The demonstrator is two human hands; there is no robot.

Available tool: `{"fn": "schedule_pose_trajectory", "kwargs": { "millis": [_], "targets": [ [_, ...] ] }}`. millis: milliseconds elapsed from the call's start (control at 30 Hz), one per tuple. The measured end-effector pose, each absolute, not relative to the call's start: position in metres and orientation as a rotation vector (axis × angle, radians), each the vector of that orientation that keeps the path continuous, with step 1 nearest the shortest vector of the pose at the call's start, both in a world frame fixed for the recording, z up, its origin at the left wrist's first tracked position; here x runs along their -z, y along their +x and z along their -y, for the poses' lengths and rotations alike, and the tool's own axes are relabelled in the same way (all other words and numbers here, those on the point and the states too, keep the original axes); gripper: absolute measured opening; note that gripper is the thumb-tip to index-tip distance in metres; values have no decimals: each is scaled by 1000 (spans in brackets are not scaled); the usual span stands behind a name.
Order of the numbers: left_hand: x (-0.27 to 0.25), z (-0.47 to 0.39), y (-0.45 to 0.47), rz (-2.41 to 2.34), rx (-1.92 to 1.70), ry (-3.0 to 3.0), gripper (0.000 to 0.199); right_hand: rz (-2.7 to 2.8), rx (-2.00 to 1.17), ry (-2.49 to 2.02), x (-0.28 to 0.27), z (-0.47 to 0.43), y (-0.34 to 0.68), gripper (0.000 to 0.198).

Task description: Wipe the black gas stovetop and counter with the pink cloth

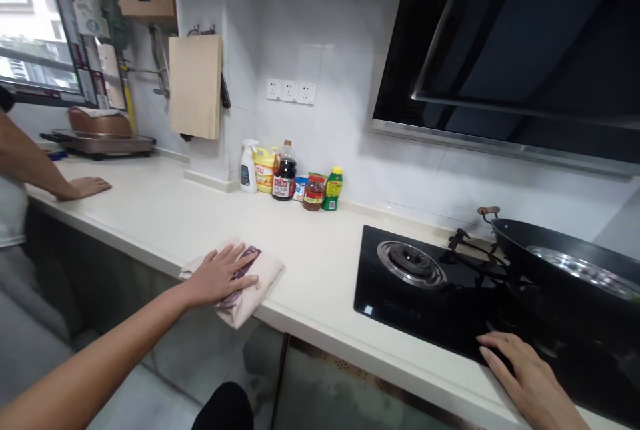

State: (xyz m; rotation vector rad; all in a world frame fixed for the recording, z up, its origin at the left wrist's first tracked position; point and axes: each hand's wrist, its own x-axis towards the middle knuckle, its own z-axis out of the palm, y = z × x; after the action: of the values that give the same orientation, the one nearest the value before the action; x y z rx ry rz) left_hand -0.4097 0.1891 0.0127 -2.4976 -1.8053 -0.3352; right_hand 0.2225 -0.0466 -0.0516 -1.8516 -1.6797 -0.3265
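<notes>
Folded cloth lay over counter edge, L hand flat atop, fingers spread. R hand by hob, fingers apart, loosely bent. Cloth prob. light, soft, floppy; best grip was folded layers.

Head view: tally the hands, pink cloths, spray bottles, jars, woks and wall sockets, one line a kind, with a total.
Left hand, right hand, another person's hand: 3 hands
Pink cloth: 1
Spray bottle: 1
Jar: 1
Wok: 1
Wall sockets: 3
Total: 10
</notes>
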Motion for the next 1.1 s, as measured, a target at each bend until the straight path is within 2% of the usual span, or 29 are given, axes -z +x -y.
{"fn": "schedule_pose_trajectory", "kwargs": {
  "millis": [200, 467, 600, 833, 1100],
  "targets": [
    [-21, -241, -422, 2008, 259, -2418, 87, 1799, 246, -1804, 23, 2, 186, 42],
    [-23, -289, -403, 2078, 320, -2261, 85, 2091, 400, -1609, -19, -103, 115, 30],
    [-22, -304, -398, 2092, 315, -2239, 83, 2121, 471, -1536, -11, -136, 109, 28],
    [-26, -331, -373, 2129, 272, -2193, 85, 2179, 294, -1458, 6, -135, 93, 24],
    [-27, -399, -275, 2137, 280, -2247, 93, 2133, 194, -1449, 9, -132, 80, 19]
  ]
}}
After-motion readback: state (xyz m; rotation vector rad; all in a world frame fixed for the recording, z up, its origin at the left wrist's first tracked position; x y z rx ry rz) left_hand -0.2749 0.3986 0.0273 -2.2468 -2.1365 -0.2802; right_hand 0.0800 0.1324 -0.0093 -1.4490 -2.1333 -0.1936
